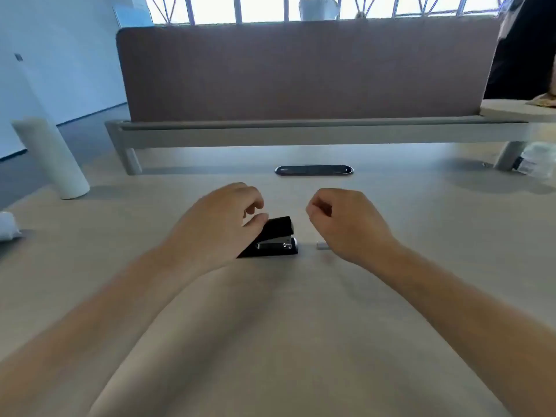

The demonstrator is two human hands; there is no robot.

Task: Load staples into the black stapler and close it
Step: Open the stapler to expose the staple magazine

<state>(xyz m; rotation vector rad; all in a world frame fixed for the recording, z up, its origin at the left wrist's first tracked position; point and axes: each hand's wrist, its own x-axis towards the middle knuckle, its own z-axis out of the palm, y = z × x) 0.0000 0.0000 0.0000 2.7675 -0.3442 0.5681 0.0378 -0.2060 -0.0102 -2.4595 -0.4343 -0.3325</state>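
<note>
The black stapler (276, 239) lies on the pale desk (270, 311) at the centre, its black top cover lifted a little so the metal magazine shows underneath. My left hand (219, 224) rests over the stapler's left end, thumb touching the raised cover. A small silver strip of staples (322, 245) lies on the desk just right of the stapler. My right hand (346, 221) hovers above and right of that strip, fingers curled in with nothing visible in them.
A brown divider panel (301, 73) on a grey rail stands behind. A dark oval cable port (314, 170) sits in the desk beyond the hands. A white cylinder (51, 158) stands at the left, a clear bottle (535, 161) at the right.
</note>
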